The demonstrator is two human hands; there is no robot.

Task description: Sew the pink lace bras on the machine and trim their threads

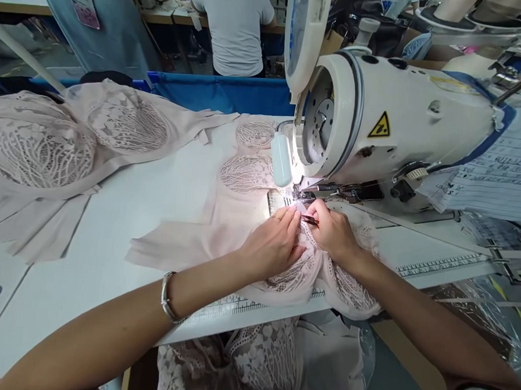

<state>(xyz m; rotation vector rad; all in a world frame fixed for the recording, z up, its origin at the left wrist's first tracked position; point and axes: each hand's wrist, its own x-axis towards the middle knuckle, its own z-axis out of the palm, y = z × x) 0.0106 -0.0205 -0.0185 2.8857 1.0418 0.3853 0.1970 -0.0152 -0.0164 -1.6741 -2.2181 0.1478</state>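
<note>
A pale pink lace bra (291, 272) lies across the sewing machine bed, its cups toward me. My left hand (275, 239) presses on the lace just in front of the needle area, fingers closed together and pinching the fabric's edge. Close beside it, my right hand (332, 231) is closed around a slim black-and-red tool (310, 220) whose kind I cannot make out. Its fingertips are at the fabric too. The presser foot (296, 194) of the white sewing machine (391, 120) sits right behind my fingertips, under a bright lamp (281, 159).
More lace bras (40, 148) are piled at the left of the white table (155, 195). Further lace pieces (260, 358) hang below its front edge. A written paper sheet (502, 167) is at the right. A person in a grey shirt (234, 25) sits beyond a blue cloth barrier (217, 94).
</note>
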